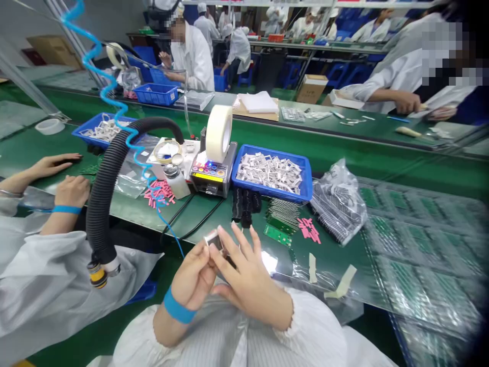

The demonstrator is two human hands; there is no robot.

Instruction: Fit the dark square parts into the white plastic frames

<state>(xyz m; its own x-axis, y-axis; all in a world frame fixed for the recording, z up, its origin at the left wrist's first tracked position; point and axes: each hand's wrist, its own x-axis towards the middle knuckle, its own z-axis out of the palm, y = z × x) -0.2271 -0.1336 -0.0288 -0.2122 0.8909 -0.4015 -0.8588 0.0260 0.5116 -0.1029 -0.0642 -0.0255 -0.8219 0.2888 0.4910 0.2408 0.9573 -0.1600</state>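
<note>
Head view: small white-framed part [211, 238] is up in the air near the wearer's chest, over the near edge of the surface [332, 252], between both hands. Doing this well probably means pinching the frame by its edges, holding it steady and level, and using only light fingertip pressure from the other side; keeping it in front of the body, off the loose pink strips [308, 230] and green board [278, 235], looks sensible too. Left hand [194, 278]: thumb and fingers closed in a pinch on the part, palm partly turned up. Right hand [248, 283]: flat and spread, fingers extended, index fingertip at the part's near side, seemingly touching, not gripping; whether other fingers make contact behind it, can't tell. Blue bin [307, 178] of white pieces sits beyond the hands. Part's fine detail too blurred to read.
</note>
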